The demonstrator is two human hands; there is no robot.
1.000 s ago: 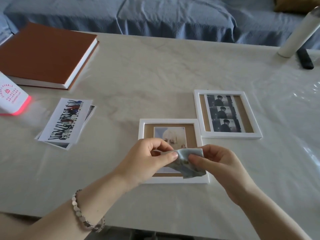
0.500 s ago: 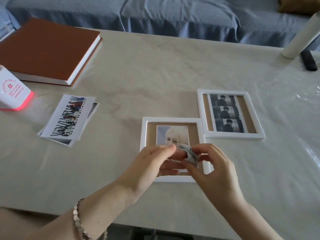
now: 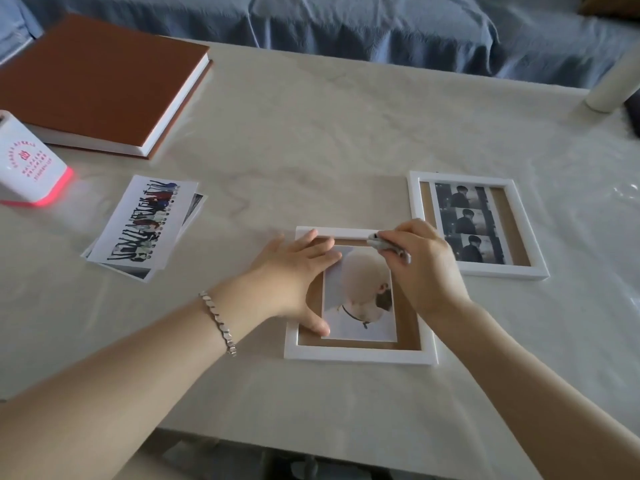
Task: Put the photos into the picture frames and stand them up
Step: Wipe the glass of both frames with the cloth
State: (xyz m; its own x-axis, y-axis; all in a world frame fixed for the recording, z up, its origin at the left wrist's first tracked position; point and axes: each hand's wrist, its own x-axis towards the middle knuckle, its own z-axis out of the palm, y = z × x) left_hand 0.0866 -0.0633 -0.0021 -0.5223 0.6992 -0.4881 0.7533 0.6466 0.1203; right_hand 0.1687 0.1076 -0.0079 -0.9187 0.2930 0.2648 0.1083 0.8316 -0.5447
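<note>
Risk is building at near frame (image 3: 360,355), lying flat on surface (image 3: 311,133): left hand (image 3: 294,275) is pressing spread fingers on portrait photo (image 3: 360,306) while right hand (image 3: 426,268) is pinching grey folded cloth (image 3: 388,245) at top rail, so a hard wipe could be skewing photo or smudging it.

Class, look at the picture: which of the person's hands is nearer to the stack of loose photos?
Left. The left hand lies on the near frame, just right of the stack; the right hand is farther right.
</note>
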